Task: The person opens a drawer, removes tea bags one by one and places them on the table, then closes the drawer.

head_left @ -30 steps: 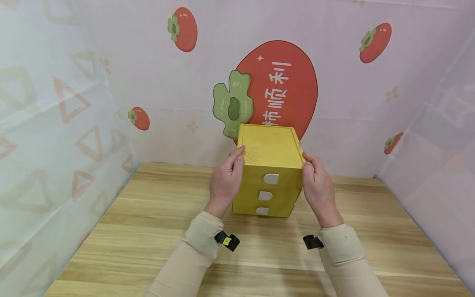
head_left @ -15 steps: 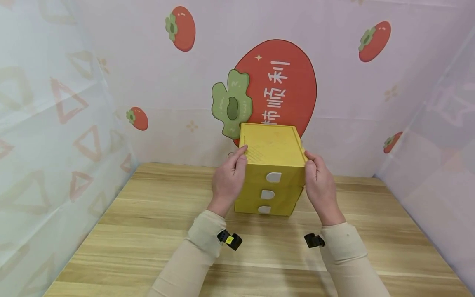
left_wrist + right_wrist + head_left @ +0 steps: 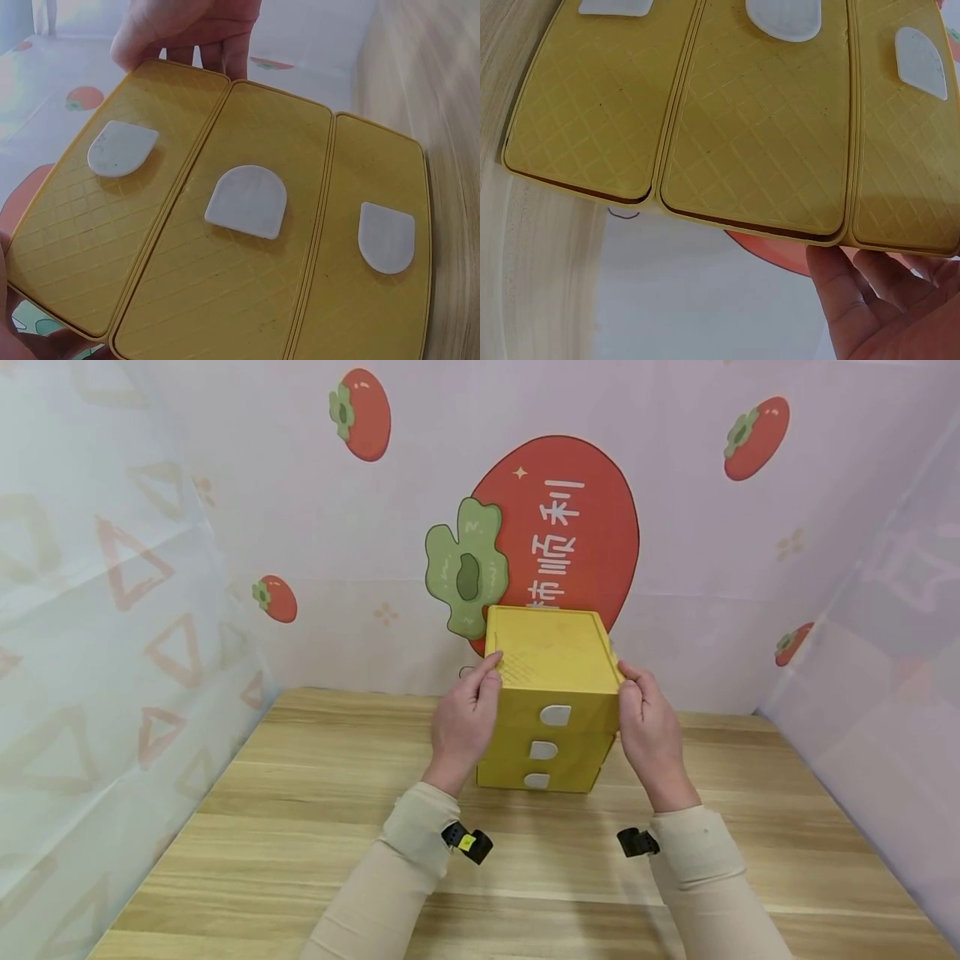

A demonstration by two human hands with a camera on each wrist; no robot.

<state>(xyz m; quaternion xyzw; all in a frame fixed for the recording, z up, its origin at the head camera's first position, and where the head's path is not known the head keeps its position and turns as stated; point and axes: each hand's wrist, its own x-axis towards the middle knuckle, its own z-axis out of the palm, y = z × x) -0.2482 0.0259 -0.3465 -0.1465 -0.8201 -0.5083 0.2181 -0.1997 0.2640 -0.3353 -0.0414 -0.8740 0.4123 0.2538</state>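
A yellow drawer box (image 3: pixel 551 647) with three stacked drawers stands near the back of the table, its drawer fronts facing me. Each front carries a rounded white handle (image 3: pixel 247 202) and a crisscross pattern. My left hand (image 3: pixel 467 718) grips the box's upper left side, thumb by the front corner and a finger at the top edge. On the opposite side my right hand (image 3: pixel 651 731) holds the upper right edge. Several fingertips of the right hand (image 3: pixel 892 307) touch the side wall in the right wrist view. All drawers look closed. Whether the base rests fully on the table cannot be told.
The wooden table (image 3: pixel 337 827) runs back to a pale backdrop (image 3: pixel 375 652) printed with red persimmons, just behind the box. Patterned cloth walls rise at the left (image 3: pixel 112 652) and right (image 3: pixel 862 652). Dark straps (image 3: pixel 467 842) hang at both sleeve cuffs.
The box and both hands have shifted slightly to the right against the backdrop. The view has tilted a little too. Both hands keep their hold on the box.
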